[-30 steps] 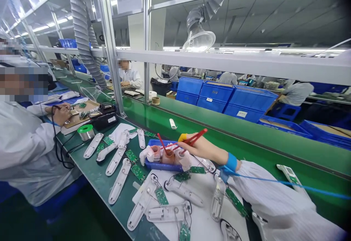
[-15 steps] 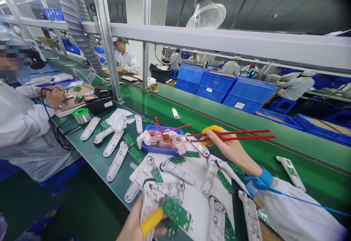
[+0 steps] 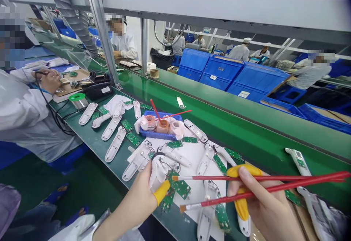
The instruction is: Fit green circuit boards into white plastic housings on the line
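Note:
My left hand, with a yellow finger cot on the thumb, is closed around a white plastic housing. Wires lead from the housing to a green circuit board beside the thumb. In my right hand, also wearing yellow finger cots, are two red-handled paintbrushes, spread slightly apart and pointing left. The upper brush's bristles overlap the board in view; whether they touch it I cannot tell. Beyond the hands, a blue tray holds several small jars, pinkish wipes and more red brushes.
White housings with wired circuit boards lie over the bench and white paper. A solder spool stands at left, near a co-worker's hands. The green conveyor belt runs behind, with blue crates past it.
My right hand has come back from the jars toward me, bringing the two brushes near the board in my left hand. The view has tilted downward. My left hand still grips the housing.

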{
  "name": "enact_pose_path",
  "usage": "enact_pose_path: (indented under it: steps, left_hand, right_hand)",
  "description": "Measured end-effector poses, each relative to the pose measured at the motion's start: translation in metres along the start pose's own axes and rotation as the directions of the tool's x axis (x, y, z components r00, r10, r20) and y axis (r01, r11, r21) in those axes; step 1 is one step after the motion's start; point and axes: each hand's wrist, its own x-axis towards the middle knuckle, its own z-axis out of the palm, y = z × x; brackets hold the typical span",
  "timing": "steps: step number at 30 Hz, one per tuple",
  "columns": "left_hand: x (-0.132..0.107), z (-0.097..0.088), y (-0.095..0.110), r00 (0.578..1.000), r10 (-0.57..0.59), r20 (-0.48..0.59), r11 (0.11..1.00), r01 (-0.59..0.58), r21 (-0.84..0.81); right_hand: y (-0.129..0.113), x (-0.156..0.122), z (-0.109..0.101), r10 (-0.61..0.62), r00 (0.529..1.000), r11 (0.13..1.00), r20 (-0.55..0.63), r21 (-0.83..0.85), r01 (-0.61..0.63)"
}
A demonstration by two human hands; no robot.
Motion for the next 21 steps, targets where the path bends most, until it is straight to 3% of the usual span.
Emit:
enact_pose_path:
  steps: [8,10,15,19,21]
  left_hand:
    - [-0.001,0.01,0.011,0.999,-0.046,-0.01,0.978,0.047,0.201]
    - [-0.002,0.011,0.012,1.0,-0.021,0.009,0.982,0.019,0.187]
    - [0.0,0.014,0.012,0.999,0.043,-0.021,0.995,-0.041,0.092]
    - [0.004,0.017,0.012,0.999,0.033,-0.043,0.999,-0.032,0.015]
    - [0.005,0.018,0.013,0.999,0.03,-0.044,0.999,-0.032,-0.034]
  right_hand:
    - [0.008,-0.012,-0.008,0.097,0.994,0.995,-0.052,0.028,-0.095]
    - [0.008,-0.013,-0.008,0.082,0.995,0.996,-0.055,0.024,-0.08]
    - [0.008,-0.021,-0.013,0.09,0.976,0.995,-0.198,0.05,-0.082]
    - [0.013,-0.031,-0.018,0.172,0.978,0.984,-0.115,0.073,-0.164]
    - [0.017,-0.035,-0.02,0.163,0.978,0.986,-0.127,0.058,-0.157]
